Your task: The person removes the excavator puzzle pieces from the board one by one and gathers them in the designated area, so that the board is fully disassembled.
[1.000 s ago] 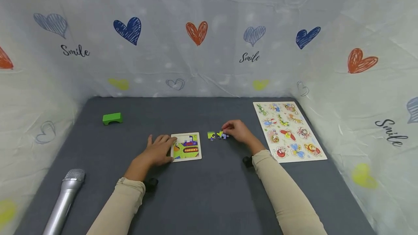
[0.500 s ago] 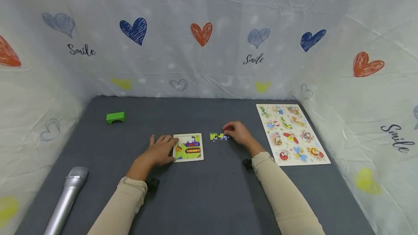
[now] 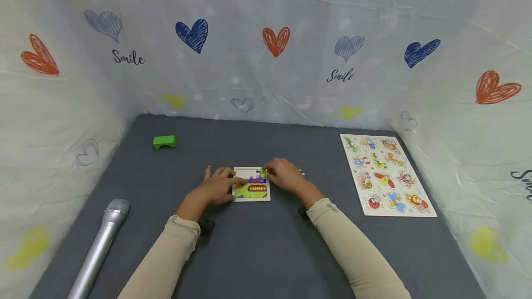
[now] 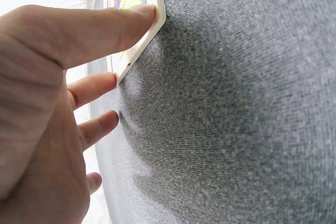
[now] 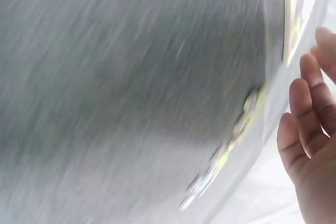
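My left hand lies at the left side of a square jigsaw puzzle board showing a colourful train-like vehicle. Its index finger reaches over the picture, and the thumb rests on the board's edge in the left wrist view. At the board's upper right corner is my right hand, fingertips near or on the picture; no piece shows between them. Loose puzzle pieces lie in a row on the table in the right wrist view. From the head view, my right hand hides most of them.
A flat board with insect pictures lies at the right. Farther left stands a green arch block, with a silver microphone nearer the front left. A white curtain with hearts surrounds the grey table.
My right hand has moved left from the loose pieces to the puzzle board's upper right. My left index finger now stretches farther over the picture. The head view has shifted slightly.
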Demonstrator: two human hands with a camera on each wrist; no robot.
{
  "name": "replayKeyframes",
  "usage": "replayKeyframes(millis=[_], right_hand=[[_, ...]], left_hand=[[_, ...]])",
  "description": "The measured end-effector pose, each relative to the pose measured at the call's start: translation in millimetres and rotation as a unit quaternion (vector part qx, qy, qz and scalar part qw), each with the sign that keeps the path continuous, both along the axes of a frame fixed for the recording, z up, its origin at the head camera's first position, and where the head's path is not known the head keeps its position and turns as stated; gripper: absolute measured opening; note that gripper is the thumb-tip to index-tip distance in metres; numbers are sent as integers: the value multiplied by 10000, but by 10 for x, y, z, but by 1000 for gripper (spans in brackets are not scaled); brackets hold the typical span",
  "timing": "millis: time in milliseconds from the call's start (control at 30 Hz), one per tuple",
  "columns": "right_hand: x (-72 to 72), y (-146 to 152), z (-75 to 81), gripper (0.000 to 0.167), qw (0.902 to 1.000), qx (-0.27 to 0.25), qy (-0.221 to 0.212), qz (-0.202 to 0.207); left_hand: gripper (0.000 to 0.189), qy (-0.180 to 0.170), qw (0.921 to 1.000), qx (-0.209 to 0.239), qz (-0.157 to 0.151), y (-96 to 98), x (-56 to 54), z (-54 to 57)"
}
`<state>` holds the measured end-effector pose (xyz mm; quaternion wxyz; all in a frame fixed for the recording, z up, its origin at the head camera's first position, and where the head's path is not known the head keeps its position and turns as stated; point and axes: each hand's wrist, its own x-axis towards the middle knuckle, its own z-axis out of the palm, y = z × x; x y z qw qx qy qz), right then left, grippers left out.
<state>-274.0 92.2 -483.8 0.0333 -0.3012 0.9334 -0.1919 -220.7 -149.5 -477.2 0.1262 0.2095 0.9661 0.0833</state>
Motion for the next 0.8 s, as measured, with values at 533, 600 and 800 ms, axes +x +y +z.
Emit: replayKeyframes(millis=[533,600,800], right_hand=[[2,-189,53,20,9975,669,-93,229],[10,-201,51,19,9977,648,-12,218],[45,-208,-22,18,9969,664,392,152]], left_hand=[[53,-65,9999,53,-113,-18,-17,31],[53,-93,9999,47,-97,-22,-20,21],[53,-93,9999,-55,-62,-20,-17,9]])
